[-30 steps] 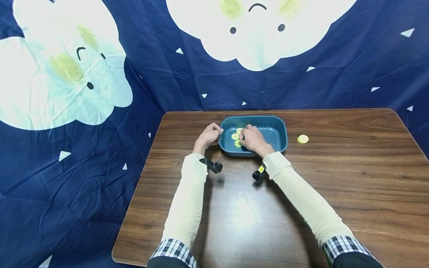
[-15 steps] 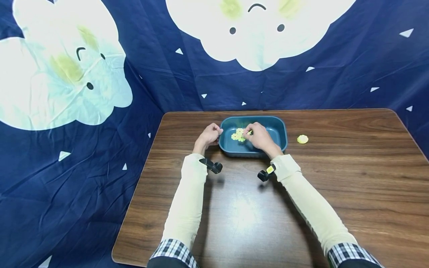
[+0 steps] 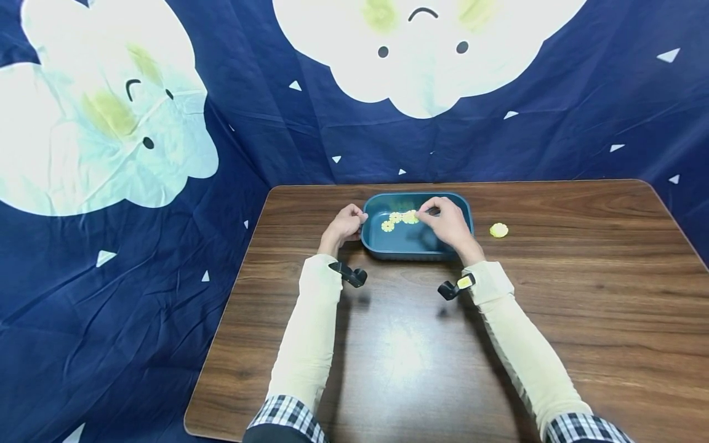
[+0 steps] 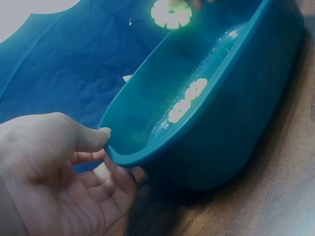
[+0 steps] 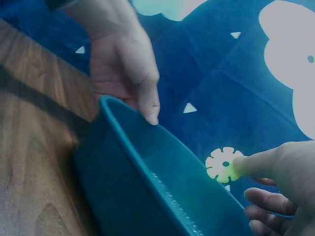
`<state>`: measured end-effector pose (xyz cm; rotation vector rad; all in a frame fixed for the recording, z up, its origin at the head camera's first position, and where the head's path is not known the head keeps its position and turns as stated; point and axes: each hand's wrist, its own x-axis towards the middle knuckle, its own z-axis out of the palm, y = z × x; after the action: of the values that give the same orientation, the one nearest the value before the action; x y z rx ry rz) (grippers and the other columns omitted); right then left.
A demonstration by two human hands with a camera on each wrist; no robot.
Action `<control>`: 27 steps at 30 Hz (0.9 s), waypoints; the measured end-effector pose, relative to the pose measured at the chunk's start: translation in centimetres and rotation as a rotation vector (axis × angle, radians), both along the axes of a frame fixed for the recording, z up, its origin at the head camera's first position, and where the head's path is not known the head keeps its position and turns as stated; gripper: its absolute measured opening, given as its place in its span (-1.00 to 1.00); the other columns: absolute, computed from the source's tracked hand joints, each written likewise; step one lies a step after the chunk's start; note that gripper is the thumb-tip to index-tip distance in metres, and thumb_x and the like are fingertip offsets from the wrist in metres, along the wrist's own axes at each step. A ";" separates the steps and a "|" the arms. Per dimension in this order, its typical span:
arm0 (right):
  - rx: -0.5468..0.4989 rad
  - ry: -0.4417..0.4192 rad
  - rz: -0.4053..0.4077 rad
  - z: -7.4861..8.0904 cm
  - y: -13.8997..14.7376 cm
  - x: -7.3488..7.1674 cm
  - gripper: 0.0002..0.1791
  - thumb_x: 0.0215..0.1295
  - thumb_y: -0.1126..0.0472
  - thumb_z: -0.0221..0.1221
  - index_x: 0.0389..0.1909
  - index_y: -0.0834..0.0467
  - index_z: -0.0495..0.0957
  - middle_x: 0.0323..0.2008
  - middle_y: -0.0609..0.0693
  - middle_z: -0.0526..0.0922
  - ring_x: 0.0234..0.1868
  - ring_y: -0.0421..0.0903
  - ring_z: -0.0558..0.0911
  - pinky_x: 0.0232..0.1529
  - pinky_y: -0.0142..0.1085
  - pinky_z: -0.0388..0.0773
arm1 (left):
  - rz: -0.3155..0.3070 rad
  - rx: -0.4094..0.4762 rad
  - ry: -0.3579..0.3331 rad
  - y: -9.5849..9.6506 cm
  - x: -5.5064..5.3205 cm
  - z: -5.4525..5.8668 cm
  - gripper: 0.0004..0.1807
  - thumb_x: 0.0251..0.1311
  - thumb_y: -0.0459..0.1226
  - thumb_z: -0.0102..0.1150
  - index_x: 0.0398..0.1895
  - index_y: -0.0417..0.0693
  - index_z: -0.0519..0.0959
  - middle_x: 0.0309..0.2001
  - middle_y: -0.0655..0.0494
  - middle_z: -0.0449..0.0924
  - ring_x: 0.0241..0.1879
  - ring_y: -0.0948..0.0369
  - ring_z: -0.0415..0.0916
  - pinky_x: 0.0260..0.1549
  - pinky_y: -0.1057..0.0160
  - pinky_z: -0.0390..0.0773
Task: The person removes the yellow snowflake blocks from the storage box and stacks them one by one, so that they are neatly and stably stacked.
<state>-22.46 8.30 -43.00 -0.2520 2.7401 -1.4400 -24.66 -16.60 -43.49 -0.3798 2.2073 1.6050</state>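
Note:
A teal plastic basin (image 3: pixel 412 250) stands at the back of the wooden table. My left hand (image 3: pixel 346 223) pinches its left end, thumb (image 4: pixel 98 139) on the rim and fingers below. Over the basin, my right hand (image 3: pixel 447 223) pinches a yellow notched disc (image 5: pixel 219 164) with a hole in its centre, between thumb and forefinger. The other fingers of that hand are curled loosely. Two similar discs (image 4: pixel 196 89) lie close together on the basin floor, the nearer one (image 3: pixel 388 226) toward its left end.
Another yellow piece (image 3: pixel 499 230) lies on the table (image 3: pixel 576 258) to the right of the basin. A dark blue cloth (image 3: pixel 244 147) with white clouds hangs behind and to the left. A black wrist camera (image 3: pixel 456 287) sits below each hand.
My right hand has risen from the discs and moved right, drawing one disc away from the cluster. My left hand has kept its grip on the basin rim.

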 end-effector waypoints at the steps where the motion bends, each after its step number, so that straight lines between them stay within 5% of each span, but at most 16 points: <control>1: -0.007 0.002 -0.009 0.0 0.2 0.1 -0.77 0.29 0.03 0.22 -0.22 0.12 0.57 -0.09 0.09 0.51 -0.07 0.03 0.51 -0.09 -0.11 0.46 | -0.001 0.000 0.000 0.0 0.0 0.0 -0.83 0.41 -0.28 -0.05 -0.37 -0.03 0.25 -0.47 0.08 0.23 -0.47 0.20 0.29 -0.47 0.31 0.42; 8: -0.061 0.056 -0.072 0.6 1.7 0.3 -0.77 0.26 0.08 0.25 -0.24 0.17 0.59 -0.13 0.12 0.54 -0.10 0.02 0.49 -0.08 -0.14 0.40 | -0.006 0.005 0.006 0.0 0.0 0.0 -0.82 0.42 -0.27 -0.06 -0.38 -0.03 0.25 -0.46 0.08 0.23 -0.47 0.20 0.28 -0.46 0.31 0.41; 17: -0.120 0.002 -0.162 0.7 4.3 0.6 -0.67 0.27 -0.01 0.23 -0.17 0.18 0.57 -0.08 0.09 0.55 -0.10 -0.04 0.48 -0.08 -0.23 0.37 | -0.001 0.012 0.006 0.0 0.0 0.0 -0.82 0.41 -0.28 -0.06 -0.39 -0.04 0.25 -0.49 0.08 0.23 -0.48 0.20 0.28 -0.48 0.31 0.41; 27: -0.182 -0.038 -0.258 0.0 7.4 0.8 -0.63 0.27 -0.04 0.22 -0.16 0.19 0.54 -0.24 -0.11 0.51 -0.24 -0.19 0.43 -0.25 -0.42 0.37 | -0.004 0.002 0.009 0.1 0.1 0.1 -0.82 0.42 -0.28 -0.07 -0.38 -0.04 0.25 -0.47 0.08 0.22 -0.49 0.20 0.27 -0.47 0.31 0.41</control>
<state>-21.66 15.70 -42.97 0.1298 2.6922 -1.7379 -24.53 -16.52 -43.43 -0.3682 2.2116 1.6091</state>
